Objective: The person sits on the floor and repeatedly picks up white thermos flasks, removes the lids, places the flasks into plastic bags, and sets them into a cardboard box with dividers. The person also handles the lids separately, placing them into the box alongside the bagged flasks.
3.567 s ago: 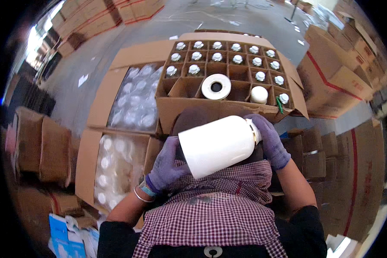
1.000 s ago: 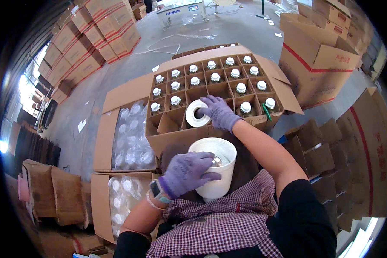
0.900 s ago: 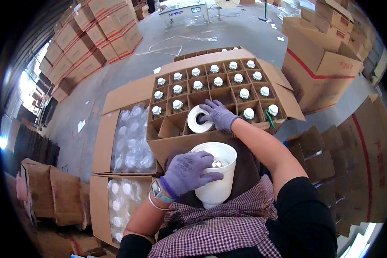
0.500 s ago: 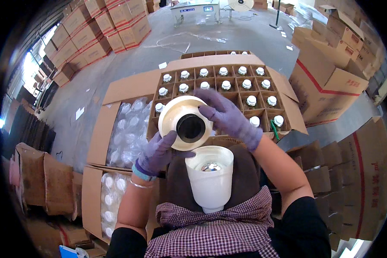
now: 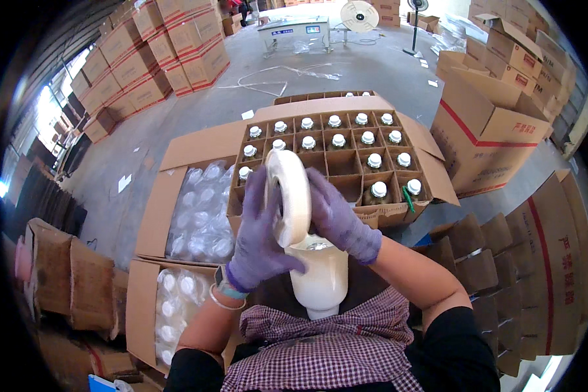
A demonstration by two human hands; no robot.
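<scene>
Both my hands wear purple gloves and hold a white roll of tape or labels point(image 5: 291, 196) edge-on between them. My left hand point(image 5: 258, 232) presses its left face and my right hand point(image 5: 338, 215) its right face. Just below the roll, a large white plastic bottle point(image 5: 320, 277) stands upright in my lap with its mouth uncovered. Beyond the hands lies an open cardboard box with dividers point(image 5: 346, 166), most cells filled with white-capped bottles point(image 5: 367, 138).
Open boxes of clear bagged bottles point(image 5: 199, 209) lie to the left. A small green item point(image 5: 408, 198) sits in the divider box. Stacked cartons point(image 5: 490, 130) stand right and far left. Folded dividers point(image 5: 477, 261) lie at my right. Grey concrete floor lies beyond.
My right hand took the white roll out of the divider box. Both hands then lifted it over the bottle and turned it from face-up to edge-on.
</scene>
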